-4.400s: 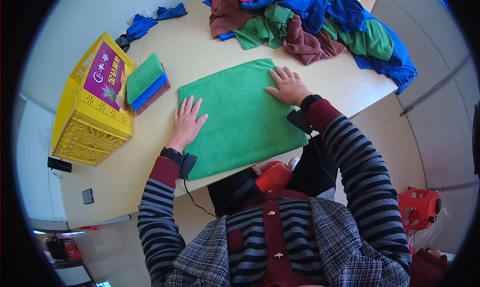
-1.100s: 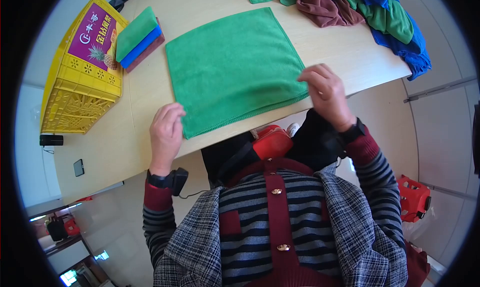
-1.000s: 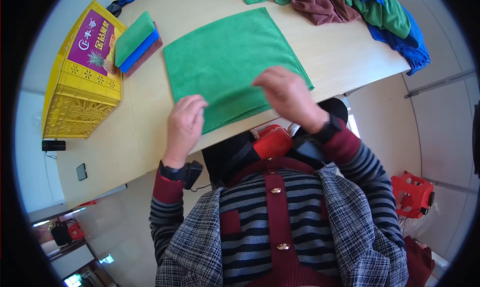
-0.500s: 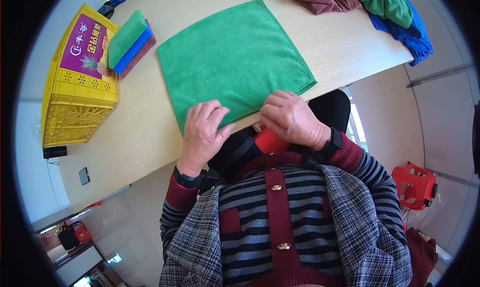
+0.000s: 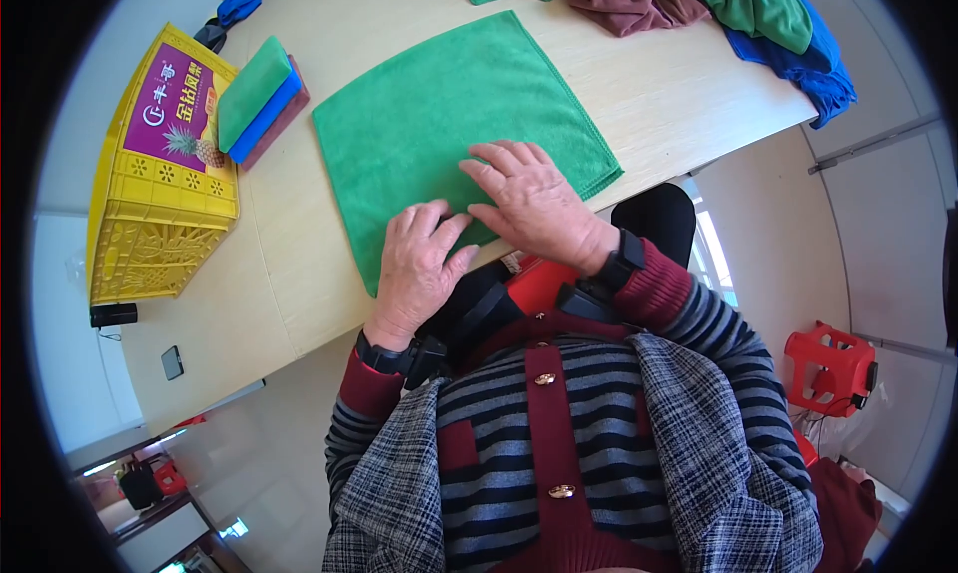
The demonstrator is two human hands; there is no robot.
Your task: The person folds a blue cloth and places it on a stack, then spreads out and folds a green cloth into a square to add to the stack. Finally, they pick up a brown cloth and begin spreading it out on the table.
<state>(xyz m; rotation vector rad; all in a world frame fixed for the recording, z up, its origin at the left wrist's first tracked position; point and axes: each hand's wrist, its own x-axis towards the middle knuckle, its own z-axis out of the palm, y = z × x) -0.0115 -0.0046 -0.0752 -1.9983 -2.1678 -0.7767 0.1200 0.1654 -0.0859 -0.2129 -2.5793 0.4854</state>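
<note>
The single green cloth lies flat at the front edge of the table, pale tabletop showing between it and three folded cloths on the left. Over its near edge, both palms face down, left hand and right hand close together, fingers bent and loosely spread; whether any fingertip pinches fabric, I can't tell.

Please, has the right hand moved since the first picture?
Yes. Against the table, the right hand has moved toward the near edge and leftward, to beside the left hand.
</note>
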